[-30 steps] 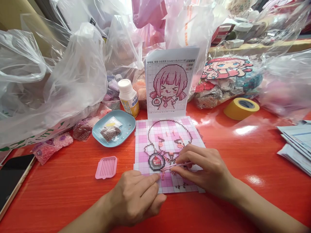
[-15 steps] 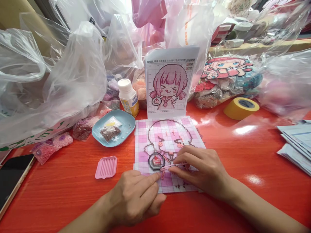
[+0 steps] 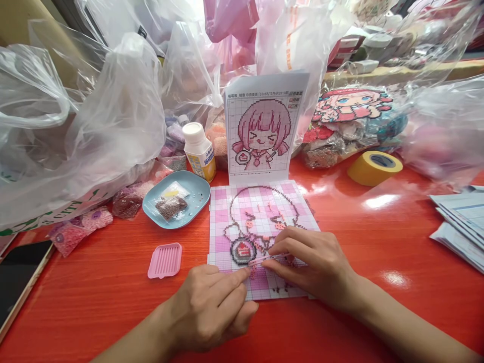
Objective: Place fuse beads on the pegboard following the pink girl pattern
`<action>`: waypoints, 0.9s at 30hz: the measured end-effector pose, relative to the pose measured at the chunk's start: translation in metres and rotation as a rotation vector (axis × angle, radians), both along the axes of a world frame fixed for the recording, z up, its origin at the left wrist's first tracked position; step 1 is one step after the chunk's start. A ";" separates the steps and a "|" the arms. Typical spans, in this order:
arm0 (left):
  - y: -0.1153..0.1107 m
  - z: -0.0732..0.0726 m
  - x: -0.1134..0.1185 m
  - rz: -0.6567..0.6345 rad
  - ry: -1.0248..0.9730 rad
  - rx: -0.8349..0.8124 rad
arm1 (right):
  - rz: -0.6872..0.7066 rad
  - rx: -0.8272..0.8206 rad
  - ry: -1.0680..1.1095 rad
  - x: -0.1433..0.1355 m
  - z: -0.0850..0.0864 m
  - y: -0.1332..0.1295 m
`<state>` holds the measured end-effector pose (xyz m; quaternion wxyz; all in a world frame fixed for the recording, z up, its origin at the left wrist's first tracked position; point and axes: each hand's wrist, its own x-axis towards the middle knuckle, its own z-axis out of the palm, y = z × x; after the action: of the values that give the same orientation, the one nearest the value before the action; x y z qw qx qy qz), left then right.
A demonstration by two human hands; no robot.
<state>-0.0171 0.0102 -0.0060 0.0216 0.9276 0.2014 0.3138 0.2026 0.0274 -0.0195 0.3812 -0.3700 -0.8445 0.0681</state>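
A pink and white checked pegboard (image 3: 219, 217) lies flat before me, with dark and coral beads outlining a figure. Its round cake motif (image 3: 243, 250) in black, red and grey beads is just above my hands. Between the thumb and fingers of my right hand (image 3: 313, 262) is a pair of pink tweezers (image 3: 260, 260); their tips point left at the board, below the cake motif. My left hand (image 3: 215, 302) rests at the board's lower edge, index finger stretched to the tweezer tips, other fingers bent, nothing visible in it. Any bead at the tips is too small to tell.
A printed pattern sheet (image 3: 260, 136) stands behind the board. To the left are a blue plate (image 3: 151, 212) with bead bags, a pink ridged tray (image 3: 165, 260), a white-capped bottle (image 3: 198, 151) and a phone (image 3: 22, 277). Yellow tape (image 3: 363, 171) and papers (image 3: 461, 227) lie right.
The view has shifted very slightly. Both hands and the tweezers keep nearly the same place on the board.
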 end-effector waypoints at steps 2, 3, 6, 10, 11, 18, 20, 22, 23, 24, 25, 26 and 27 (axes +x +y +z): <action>-0.001 0.000 0.000 0.002 0.002 -0.001 | -0.004 0.008 0.002 0.000 0.000 0.000; -0.001 -0.001 0.000 0.000 -0.001 -0.003 | -0.005 0.010 0.001 0.000 -0.001 0.000; -0.001 0.000 0.000 -0.006 -0.012 -0.012 | -0.005 0.007 -0.003 0.001 -0.001 0.000; -0.001 0.000 0.000 -0.005 -0.012 -0.008 | -0.002 0.005 -0.004 0.000 -0.001 0.000; -0.001 0.000 0.000 -0.006 -0.013 -0.004 | -0.002 0.007 -0.006 0.000 -0.001 0.000; -0.001 0.000 0.000 0.002 -0.022 0.006 | 0.010 0.001 -0.012 -0.001 -0.003 0.000; 0.000 0.000 0.000 0.003 -0.025 0.004 | 0.009 0.002 -0.012 -0.001 -0.003 0.000; 0.001 -0.001 0.000 0.004 -0.026 -0.001 | 0.005 0.008 -0.008 -0.001 -0.002 0.000; 0.001 -0.001 0.000 0.002 -0.026 -0.003 | 0.004 0.013 -0.005 0.000 -0.001 0.000; 0.001 -0.001 0.000 0.001 -0.026 -0.002 | 0.003 0.018 -0.002 0.000 -0.001 0.001; 0.000 -0.001 0.000 0.001 -0.026 -0.001 | 0.003 0.022 0.000 0.001 0.000 0.001; 0.000 -0.001 0.000 0.001 -0.026 0.000 | 0.004 0.024 0.003 0.001 0.000 0.001; 0.000 -0.001 0.000 0.000 -0.025 0.001 | 0.006 0.023 0.005 0.001 0.001 0.002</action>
<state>-0.0170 0.0099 -0.0069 0.0237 0.9236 0.2008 0.3258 0.2040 0.0289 -0.0188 0.3873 -0.3627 -0.8454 0.0604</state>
